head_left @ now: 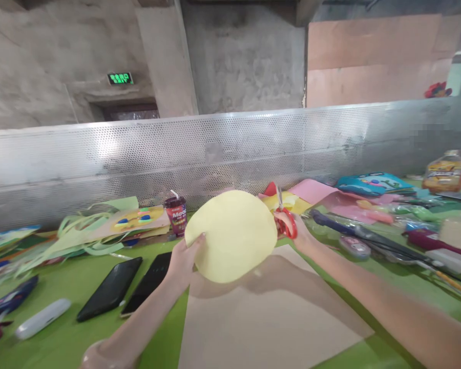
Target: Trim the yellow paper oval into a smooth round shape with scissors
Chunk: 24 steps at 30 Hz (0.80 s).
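Note:
My left hand (187,256) grips a large, rounded sheet of pale yellow paper (234,236) by its left edge, thumb on the near face. The paper is held up above the table. At its right side, my right hand (296,228) is closed around the red handles of a pair of scissors (285,220), whose blades point upward. Whether the blades touch the paper I cannot tell. Below the yellow paper lies a big beige sheet of paper (269,318), partly in shadow.
Two dark phones (111,289) lie on the green table (153,333) to the left. Behind them are paper strips (77,236) and a purple drink cup (175,215). Coloured paper, a blue umbrella-like item (353,233) and a bottle (445,171) are at right. A perforated metal panel (157,159) runs along the back.

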Motion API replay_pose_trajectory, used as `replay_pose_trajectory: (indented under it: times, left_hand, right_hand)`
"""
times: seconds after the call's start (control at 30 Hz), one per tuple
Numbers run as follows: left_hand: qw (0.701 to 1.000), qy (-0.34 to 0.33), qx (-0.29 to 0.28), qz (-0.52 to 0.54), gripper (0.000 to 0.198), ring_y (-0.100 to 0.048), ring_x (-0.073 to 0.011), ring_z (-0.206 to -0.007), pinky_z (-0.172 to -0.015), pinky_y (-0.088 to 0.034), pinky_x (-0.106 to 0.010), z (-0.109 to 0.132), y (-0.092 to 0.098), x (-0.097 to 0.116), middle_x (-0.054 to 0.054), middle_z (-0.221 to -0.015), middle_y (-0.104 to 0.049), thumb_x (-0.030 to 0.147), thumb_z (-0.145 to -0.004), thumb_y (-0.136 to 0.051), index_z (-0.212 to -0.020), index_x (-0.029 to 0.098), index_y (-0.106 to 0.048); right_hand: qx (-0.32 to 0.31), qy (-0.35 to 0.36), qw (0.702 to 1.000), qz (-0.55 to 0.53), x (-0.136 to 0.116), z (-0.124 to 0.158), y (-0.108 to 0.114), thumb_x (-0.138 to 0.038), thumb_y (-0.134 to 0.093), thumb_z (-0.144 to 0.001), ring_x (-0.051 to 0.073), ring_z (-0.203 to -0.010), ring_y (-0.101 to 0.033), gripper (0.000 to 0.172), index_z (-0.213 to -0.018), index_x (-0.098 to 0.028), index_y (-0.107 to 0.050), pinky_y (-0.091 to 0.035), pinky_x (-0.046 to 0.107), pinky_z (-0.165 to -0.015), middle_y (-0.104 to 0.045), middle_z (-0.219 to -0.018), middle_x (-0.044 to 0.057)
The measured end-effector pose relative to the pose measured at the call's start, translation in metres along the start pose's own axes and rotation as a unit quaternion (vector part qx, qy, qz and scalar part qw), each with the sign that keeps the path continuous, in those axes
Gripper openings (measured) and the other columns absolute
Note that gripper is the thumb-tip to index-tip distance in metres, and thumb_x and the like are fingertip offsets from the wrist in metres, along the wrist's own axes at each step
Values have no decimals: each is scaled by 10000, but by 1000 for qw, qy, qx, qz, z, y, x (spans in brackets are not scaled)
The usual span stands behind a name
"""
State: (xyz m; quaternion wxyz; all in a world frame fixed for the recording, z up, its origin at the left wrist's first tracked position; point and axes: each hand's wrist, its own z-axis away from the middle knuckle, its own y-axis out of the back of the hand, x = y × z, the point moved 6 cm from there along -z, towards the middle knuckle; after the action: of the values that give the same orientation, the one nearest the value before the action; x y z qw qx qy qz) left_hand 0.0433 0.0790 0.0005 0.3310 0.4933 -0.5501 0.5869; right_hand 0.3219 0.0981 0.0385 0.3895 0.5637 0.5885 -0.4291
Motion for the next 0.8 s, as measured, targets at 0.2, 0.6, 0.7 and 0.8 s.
replay_pose_trajectory:
  times: [0.2,0.6,0.7,0.8]
  left_hand:
    - [998,-23,51,31,251,-632,-234,-844,-738,-523,-356,-12,16,2,-127,-1035,-634,188,-710,-652,-949,116,-629]
    - [998,-18,20,54,244,-619,-234,-890,-785,-510,-348,-5,6,2,-123,-1022,-641,159,-717,-641,-954,104,-629]
    - [998,-18,21,57,238,-626,-229,-873,-809,-499,-360,-6,7,3,-124,-1015,-643,153,-717,-639,-949,105,-632]
    - [998,-13,21,58,238,-633,-232,-847,-813,-495,-380,-6,7,2,-134,-1010,-642,151,-715,-640,-948,101,-632]
  right_hand:
    - [-78,-18,991,105,17,5,-9,-273,-514,-676,87,-358,-447,214,-498,-184,-434,-351,199,-384,-477,-385,-35]
    - [-91,-17,992,90,21,7,-12,-311,-527,-699,84,-353,-459,203,-563,-172,-470,-353,193,-378,-455,-369,-52]
    - [-101,-5,991,88,21,6,-11,-283,-504,-694,86,-356,-464,180,-558,-176,-451,-355,195,-377,-461,-377,-54]
    - [-110,-2,989,99,21,5,-8,-264,-486,-687,94,-362,-476,143,-577,-177,-461,-369,202,-389,-479,-381,-52]
